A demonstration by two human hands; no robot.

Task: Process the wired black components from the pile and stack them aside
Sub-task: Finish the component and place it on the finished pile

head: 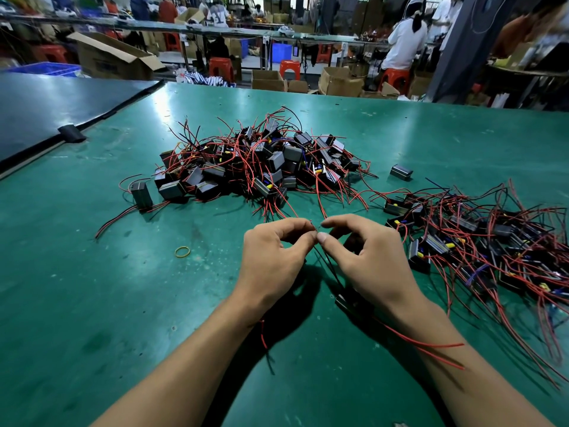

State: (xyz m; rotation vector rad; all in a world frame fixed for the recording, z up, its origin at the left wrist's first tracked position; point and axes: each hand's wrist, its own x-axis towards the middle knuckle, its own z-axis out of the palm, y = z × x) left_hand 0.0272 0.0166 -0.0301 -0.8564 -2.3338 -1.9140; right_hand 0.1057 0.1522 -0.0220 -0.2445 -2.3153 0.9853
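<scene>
— What's on the far left?

— A dark board (46, 109) lies along the green table (92, 303), with a black clip (71, 134) on its edge. Further in, one stray component (141, 194) stands upright on the table just beside the pile, its red wires trailing toward the near left.

— And the yellow ring?

— A rubber band (182, 251), flat on the table, between that stray component and the left hand.

— Where's the pile?

— The pile (261, 161) of black components sits mid-table, beyond both hands. It's a tangle of boxes with red and black wires sticking out all round.

— The hands?

— The left hand (272, 257) pinches a thin wire tip between thumb and forefinger, with the other fingers curled under. The right hand (366, 257) pinches the same way, and the two pinches meet tip to tip. From there a black wire (328, 266) drops to the held component (345, 302). That one shows dimly under the right wrist, close to the table; I can't tell whether it touches. Its red wires (431, 346) run off rightward, crossing in front of the right forearm.

— Further right?

— A lone black box (401, 171) lies on the table, apart from the pile. Then the second heap (492, 241) of components spreads toward the right edge. It's looser and flatter than the pile, with yellow and blue bits showing among the wires.
</scene>
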